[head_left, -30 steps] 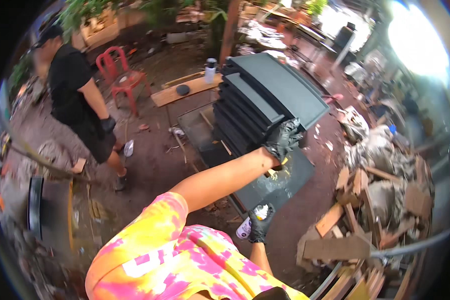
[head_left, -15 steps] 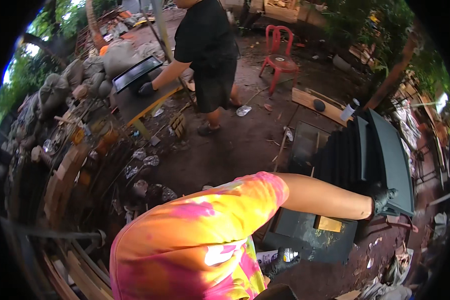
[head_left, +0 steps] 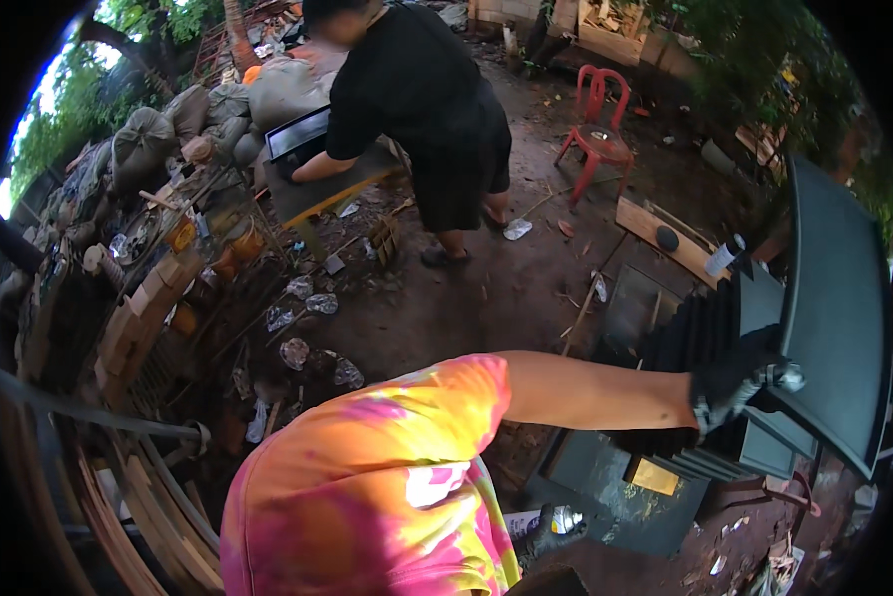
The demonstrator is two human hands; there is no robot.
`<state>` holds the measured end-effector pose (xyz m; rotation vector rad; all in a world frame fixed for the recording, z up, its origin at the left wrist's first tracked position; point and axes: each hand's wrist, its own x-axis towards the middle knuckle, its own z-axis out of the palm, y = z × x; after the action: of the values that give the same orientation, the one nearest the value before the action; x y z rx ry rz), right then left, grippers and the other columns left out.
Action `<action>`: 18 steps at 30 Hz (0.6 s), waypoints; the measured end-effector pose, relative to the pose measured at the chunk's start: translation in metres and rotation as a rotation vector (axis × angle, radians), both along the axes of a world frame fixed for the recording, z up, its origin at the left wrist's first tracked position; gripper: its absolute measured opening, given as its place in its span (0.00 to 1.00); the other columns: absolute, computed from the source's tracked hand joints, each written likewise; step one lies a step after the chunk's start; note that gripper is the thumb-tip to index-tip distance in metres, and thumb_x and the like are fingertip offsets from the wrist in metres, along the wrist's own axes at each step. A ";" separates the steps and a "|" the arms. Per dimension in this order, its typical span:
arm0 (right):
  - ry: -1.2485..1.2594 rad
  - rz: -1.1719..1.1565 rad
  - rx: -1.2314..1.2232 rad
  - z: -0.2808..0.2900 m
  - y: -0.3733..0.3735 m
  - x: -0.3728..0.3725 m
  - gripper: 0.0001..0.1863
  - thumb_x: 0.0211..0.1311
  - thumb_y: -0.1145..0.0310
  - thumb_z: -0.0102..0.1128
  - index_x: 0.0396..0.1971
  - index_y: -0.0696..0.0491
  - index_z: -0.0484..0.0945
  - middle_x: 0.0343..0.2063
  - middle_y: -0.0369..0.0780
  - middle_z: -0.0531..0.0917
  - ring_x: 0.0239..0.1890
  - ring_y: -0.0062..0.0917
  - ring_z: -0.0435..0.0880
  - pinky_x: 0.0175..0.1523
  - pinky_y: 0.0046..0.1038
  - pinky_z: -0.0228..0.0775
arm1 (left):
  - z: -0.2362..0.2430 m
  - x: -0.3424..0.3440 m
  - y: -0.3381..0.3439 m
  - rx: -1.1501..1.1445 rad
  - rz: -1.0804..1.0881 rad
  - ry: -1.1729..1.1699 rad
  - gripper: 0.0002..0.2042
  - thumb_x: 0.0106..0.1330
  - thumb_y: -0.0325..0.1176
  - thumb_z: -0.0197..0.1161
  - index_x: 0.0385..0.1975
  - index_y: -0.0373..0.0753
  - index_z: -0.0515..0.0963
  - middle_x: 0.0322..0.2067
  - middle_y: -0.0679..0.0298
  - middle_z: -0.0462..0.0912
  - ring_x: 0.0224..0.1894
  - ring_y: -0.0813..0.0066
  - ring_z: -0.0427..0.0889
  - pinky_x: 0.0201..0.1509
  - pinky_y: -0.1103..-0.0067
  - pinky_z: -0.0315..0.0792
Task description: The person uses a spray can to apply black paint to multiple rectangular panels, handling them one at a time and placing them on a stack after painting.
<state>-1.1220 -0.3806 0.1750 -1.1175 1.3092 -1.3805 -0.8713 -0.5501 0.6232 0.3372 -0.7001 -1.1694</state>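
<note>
My left hand (head_left: 735,387), in a black glove with worn silvery patches, reaches out to the right. Its fingers are closed on the lower near edge of a dark grey-green rimmed panel (head_left: 842,308), which stands tilted and apart from the others. Beside and behind that hand is a row of similar dark panels (head_left: 690,328), standing close together. Low in the picture, next to my shirt, my right hand (head_left: 546,539), also gloved, is wrapped round a spray can (head_left: 523,522) with a pale label. Part of this can and hand is hidden by my shirt.
A flat dark board (head_left: 615,477) with a yellowish block (head_left: 655,477) lies below the panels. Another person (head_left: 422,109) in black bends over a small table (head_left: 342,184). Beyond are a red chair (head_left: 601,144), a plank (head_left: 655,233) bearing a white bottle (head_left: 725,256), and stacked sacks (head_left: 144,139).
My left hand has drawn the rimmed panel up and away from the row. My right hand keeps the spray can low. The other person has bent further over the table.
</note>
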 end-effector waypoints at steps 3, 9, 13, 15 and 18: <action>0.018 0.051 -0.034 0.000 -0.009 0.016 0.38 0.50 0.86 0.74 0.63 0.52 0.71 0.48 0.35 0.78 0.44 0.25 0.79 0.50 0.26 0.77 | 0.001 0.067 0.093 -0.026 -0.119 0.079 0.28 0.62 0.35 0.72 0.62 0.36 0.73 0.38 0.68 0.81 0.41 0.81 0.81 0.48 0.78 0.77; 0.035 0.180 -0.115 0.008 -0.021 0.071 0.38 0.50 0.86 0.74 0.63 0.52 0.71 0.49 0.35 0.78 0.44 0.25 0.79 0.50 0.26 0.77 | -0.051 0.185 0.261 0.104 0.061 0.139 0.35 0.67 0.30 0.68 0.74 0.32 0.62 0.51 0.65 0.82 0.58 0.78 0.79 0.68 0.73 0.72; 0.036 0.266 -0.176 0.014 -0.015 0.116 0.38 0.50 0.86 0.74 0.63 0.52 0.71 0.50 0.36 0.78 0.45 0.25 0.79 0.50 0.25 0.77 | -0.132 0.251 0.377 0.399 0.232 0.082 0.36 0.68 0.41 0.71 0.71 0.30 0.67 0.57 0.57 0.83 0.58 0.70 0.82 0.67 0.74 0.72; 0.048 0.301 -0.179 0.012 -0.004 0.143 0.38 0.50 0.86 0.74 0.63 0.52 0.71 0.51 0.36 0.78 0.45 0.25 0.79 0.51 0.26 0.77 | -0.178 0.276 0.443 0.323 0.403 -0.027 0.35 0.66 0.43 0.72 0.68 0.28 0.71 0.56 0.55 0.84 0.61 0.69 0.81 0.69 0.72 0.71; 0.115 0.347 -0.156 0.007 0.020 0.191 0.39 0.49 0.84 0.75 0.64 0.52 0.71 0.55 0.38 0.78 0.50 0.27 0.78 0.54 0.29 0.77 | -0.248 0.319 0.525 0.467 0.479 -0.083 0.30 0.63 0.32 0.70 0.65 0.28 0.73 0.50 0.55 0.85 0.57 0.70 0.83 0.67 0.71 0.74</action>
<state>-0.9309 -0.3602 0.1816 -1.4721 1.0373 -1.1871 -0.5521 -0.0247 0.3756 0.8988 -0.3762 -0.8487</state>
